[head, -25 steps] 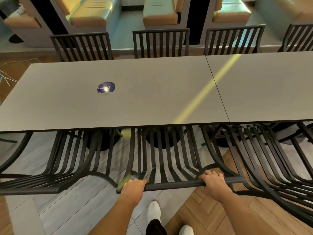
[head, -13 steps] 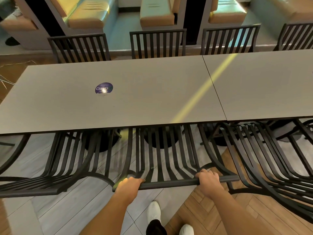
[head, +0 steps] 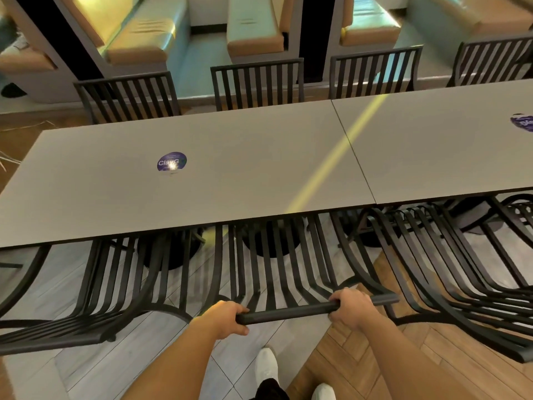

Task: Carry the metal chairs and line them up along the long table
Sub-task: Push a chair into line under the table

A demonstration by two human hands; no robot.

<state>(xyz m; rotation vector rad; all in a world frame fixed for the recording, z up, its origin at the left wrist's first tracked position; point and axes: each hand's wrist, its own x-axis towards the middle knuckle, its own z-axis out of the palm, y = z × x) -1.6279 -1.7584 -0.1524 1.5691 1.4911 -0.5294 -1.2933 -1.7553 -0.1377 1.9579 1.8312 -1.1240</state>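
A black slatted metal chair stands right in front of me, its seat tucked under the near edge of the long grey table. My left hand grips the left end of its top rail and my right hand grips the right end. Another black metal chair sits to its left at the table, and a third chair to its right. Across the table, several more chairs line the far side.
A second grey table butts against the first on the right. Round blue stickers lie on both tops. Padded booth benches stand beyond the far chairs. My white shoes are on the tile and wood floor.
The held chair has slid a little farther under the table. My view has moved closer and slightly right, bringing the second table's sticker into sight. Both hands keep their grip.
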